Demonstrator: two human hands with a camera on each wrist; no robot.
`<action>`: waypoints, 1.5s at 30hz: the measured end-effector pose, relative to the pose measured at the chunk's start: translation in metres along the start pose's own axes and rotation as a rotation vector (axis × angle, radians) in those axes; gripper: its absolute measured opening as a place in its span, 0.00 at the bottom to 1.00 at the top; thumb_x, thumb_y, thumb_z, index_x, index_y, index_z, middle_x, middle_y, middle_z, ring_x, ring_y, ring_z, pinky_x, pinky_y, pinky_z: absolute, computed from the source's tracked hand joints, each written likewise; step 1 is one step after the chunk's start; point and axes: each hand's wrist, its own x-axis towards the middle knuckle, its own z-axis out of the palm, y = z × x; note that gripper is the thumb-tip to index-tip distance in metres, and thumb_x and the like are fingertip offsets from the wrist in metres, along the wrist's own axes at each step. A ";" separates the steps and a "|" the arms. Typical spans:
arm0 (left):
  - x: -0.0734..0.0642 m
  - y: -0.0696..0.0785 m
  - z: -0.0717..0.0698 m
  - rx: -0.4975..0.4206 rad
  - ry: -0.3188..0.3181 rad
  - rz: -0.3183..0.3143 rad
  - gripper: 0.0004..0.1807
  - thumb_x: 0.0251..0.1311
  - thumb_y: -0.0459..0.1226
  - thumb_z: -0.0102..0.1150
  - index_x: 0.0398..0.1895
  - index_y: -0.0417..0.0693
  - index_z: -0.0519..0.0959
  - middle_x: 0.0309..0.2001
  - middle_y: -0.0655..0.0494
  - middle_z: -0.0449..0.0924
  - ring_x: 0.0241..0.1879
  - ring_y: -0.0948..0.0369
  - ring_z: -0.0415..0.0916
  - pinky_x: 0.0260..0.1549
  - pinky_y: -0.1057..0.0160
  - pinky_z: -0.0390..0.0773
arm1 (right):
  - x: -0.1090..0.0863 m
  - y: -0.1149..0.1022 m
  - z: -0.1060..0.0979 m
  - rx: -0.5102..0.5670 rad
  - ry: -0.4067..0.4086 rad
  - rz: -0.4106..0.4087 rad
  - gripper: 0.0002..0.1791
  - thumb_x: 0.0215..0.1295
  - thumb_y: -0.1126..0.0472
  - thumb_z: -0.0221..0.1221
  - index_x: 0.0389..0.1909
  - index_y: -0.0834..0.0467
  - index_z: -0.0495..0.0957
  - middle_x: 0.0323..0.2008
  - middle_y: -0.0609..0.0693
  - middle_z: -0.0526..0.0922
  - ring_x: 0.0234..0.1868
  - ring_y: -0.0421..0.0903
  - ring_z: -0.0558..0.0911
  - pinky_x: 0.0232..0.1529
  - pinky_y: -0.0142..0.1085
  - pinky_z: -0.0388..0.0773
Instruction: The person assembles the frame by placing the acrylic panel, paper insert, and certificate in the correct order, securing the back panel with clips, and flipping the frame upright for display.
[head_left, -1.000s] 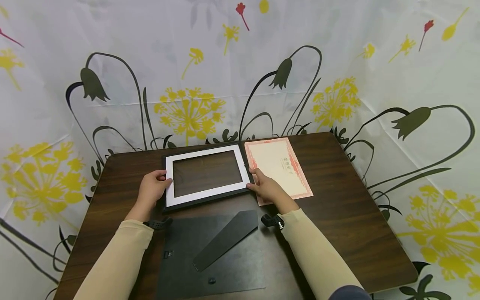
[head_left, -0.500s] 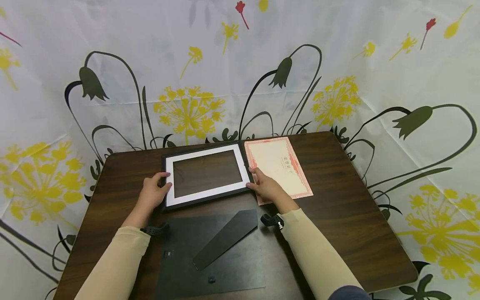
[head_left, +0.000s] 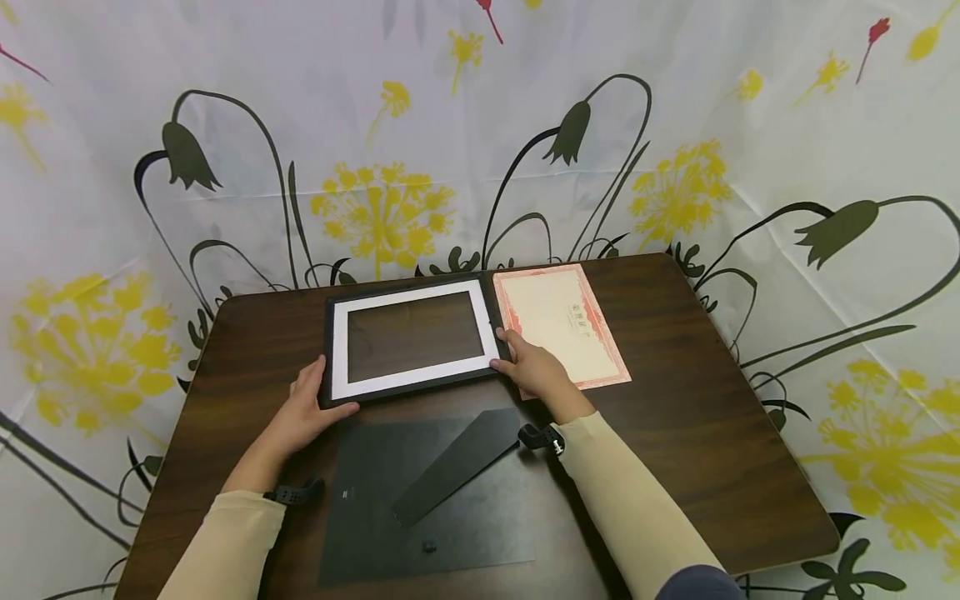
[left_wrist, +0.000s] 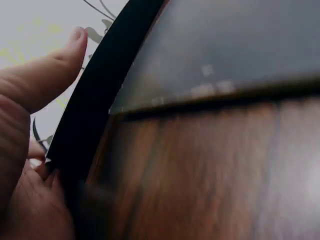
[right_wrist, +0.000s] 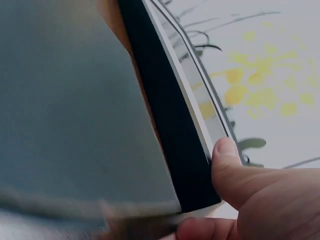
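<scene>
A black picture frame (head_left: 420,388) with a white mat (head_left: 416,387) lies at the back of the table; I can see dark brown through its window. My right hand (head_left: 540,371) grips its right end, thumb on the near right corner and fingers at the side. The right thumb (right_wrist: 226,165) also shows against the frame's rim (right_wrist: 175,145) in the right wrist view. My left hand (head_left: 300,412) rests against the frame's left side and near left corner, its thumb and fingers spread. In the left wrist view the left thumb (left_wrist: 55,70) stands straight beside the frame's dark edge (left_wrist: 95,90).
A black backing board (head_left: 450,542) with a slanted stand leg (head_left: 457,467) lies nearer me, below both hands. A cream certificate with a red border (head_left: 551,308) lies right of the frame on the wooden table (head_left: 697,433). A flowered cloth (head_left: 450,125) hangs behind.
My left hand has let go of the mat's left side and slid towards me to the near left corner, spreading its fingers. The right hand keeps its hold.
</scene>
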 end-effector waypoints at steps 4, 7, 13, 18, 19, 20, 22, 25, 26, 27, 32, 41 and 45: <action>0.008 0.004 -0.002 0.009 0.020 -0.004 0.69 0.70 0.61 0.69 0.90 0.44 0.28 0.88 0.30 0.31 0.85 0.27 0.33 0.74 0.19 0.50 | 0.011 0.003 0.003 -0.057 0.030 -0.017 0.38 0.78 0.33 0.60 0.82 0.39 0.63 0.47 0.58 0.90 0.55 0.61 0.89 0.54 0.57 0.82; 0.009 0.005 -0.002 0.011 0.016 -0.009 0.68 0.72 0.60 0.68 0.89 0.42 0.28 0.88 0.29 0.31 0.85 0.27 0.32 0.74 0.19 0.50 | 0.010 0.000 0.002 -0.036 0.014 0.004 0.36 0.77 0.33 0.61 0.80 0.38 0.64 0.43 0.54 0.88 0.47 0.59 0.91 0.48 0.55 0.82; 0.004 0.002 -0.002 0.000 0.041 -0.007 0.66 0.73 0.58 0.68 0.90 0.40 0.31 0.87 0.28 0.34 0.84 0.27 0.34 0.75 0.20 0.50 | -0.007 -0.013 0.000 -0.004 0.011 0.017 0.36 0.77 0.37 0.64 0.79 0.40 0.65 0.37 0.50 0.82 0.42 0.56 0.88 0.48 0.52 0.80; 0.004 0.001 0.002 -0.019 0.047 -0.012 0.65 0.73 0.58 0.68 0.90 0.40 0.32 0.87 0.28 0.34 0.84 0.27 0.34 0.75 0.20 0.49 | -0.021 -0.006 -0.005 0.133 -0.013 -0.040 0.43 0.76 0.46 0.68 0.86 0.41 0.61 0.32 0.50 0.79 0.28 0.47 0.79 0.38 0.42 0.77; 0.004 0.001 0.002 -0.017 0.046 -0.012 0.66 0.73 0.58 0.68 0.90 0.39 0.32 0.87 0.28 0.34 0.84 0.27 0.34 0.75 0.20 0.50 | -0.023 -0.001 -0.007 0.193 -0.016 -0.056 0.44 0.76 0.48 0.69 0.86 0.42 0.60 0.31 0.50 0.79 0.24 0.45 0.74 0.33 0.40 0.74; 0.004 0.002 0.003 -0.018 0.045 -0.012 0.66 0.73 0.58 0.68 0.90 0.40 0.32 0.87 0.28 0.34 0.84 0.27 0.34 0.75 0.20 0.50 | -0.025 0.003 -0.010 0.240 -0.011 -0.062 0.43 0.76 0.50 0.70 0.86 0.44 0.61 0.30 0.51 0.78 0.23 0.44 0.72 0.30 0.37 0.71; 0.005 0.002 0.002 -0.017 0.047 -0.012 0.66 0.72 0.58 0.68 0.90 0.39 0.32 0.87 0.28 0.35 0.84 0.28 0.35 0.75 0.21 0.50 | -0.032 0.010 -0.019 0.263 0.039 -0.037 0.40 0.75 0.52 0.70 0.83 0.51 0.65 0.32 0.53 0.80 0.25 0.45 0.74 0.28 0.37 0.71; 0.005 0.003 0.001 -0.019 0.047 -0.018 0.66 0.72 0.58 0.69 0.90 0.39 0.32 0.87 0.28 0.36 0.85 0.28 0.36 0.76 0.21 0.50 | -0.047 0.021 -0.038 0.128 0.160 0.129 0.42 0.73 0.44 0.71 0.75 0.64 0.66 0.43 0.63 0.84 0.34 0.55 0.83 0.33 0.45 0.79; 0.004 0.003 0.000 -0.022 0.047 -0.020 0.66 0.71 0.58 0.69 0.90 0.39 0.33 0.87 0.28 0.36 0.85 0.28 0.36 0.76 0.21 0.50 | -0.053 0.025 -0.045 0.049 0.185 0.201 0.46 0.71 0.41 0.71 0.73 0.67 0.64 0.49 0.66 0.83 0.40 0.60 0.85 0.39 0.49 0.82; 0.004 0.003 0.000 -0.022 0.047 -0.023 0.66 0.71 0.58 0.69 0.90 0.39 0.33 0.87 0.28 0.36 0.85 0.28 0.36 0.76 0.21 0.50 | -0.059 0.030 -0.051 -0.020 0.198 0.274 0.51 0.68 0.37 0.72 0.72 0.71 0.62 0.54 0.70 0.81 0.47 0.65 0.85 0.44 0.54 0.84; 0.003 0.003 -0.001 -0.032 0.057 -0.025 0.66 0.71 0.57 0.70 0.90 0.39 0.33 0.87 0.28 0.37 0.85 0.29 0.37 0.77 0.22 0.50 | -0.083 0.063 -0.068 -0.150 0.199 0.485 0.70 0.57 0.29 0.75 0.73 0.81 0.52 0.64 0.78 0.63 0.65 0.76 0.70 0.56 0.68 0.81; 0.000 0.004 -0.002 -0.041 0.068 -0.022 0.66 0.71 0.57 0.71 0.90 0.39 0.34 0.87 0.28 0.38 0.85 0.29 0.37 0.76 0.22 0.49 | -0.091 0.083 -0.069 -0.144 0.229 0.470 0.68 0.59 0.31 0.75 0.71 0.85 0.54 0.61 0.79 0.63 0.63 0.77 0.70 0.57 0.68 0.81; 0.001 0.004 0.000 -0.041 0.072 -0.018 0.66 0.71 0.56 0.71 0.90 0.39 0.35 0.87 0.29 0.38 0.85 0.29 0.37 0.77 0.22 0.49 | -0.091 0.088 -0.072 -0.117 0.241 0.477 0.67 0.58 0.34 0.77 0.69 0.85 0.56 0.60 0.81 0.65 0.60 0.78 0.74 0.58 0.68 0.81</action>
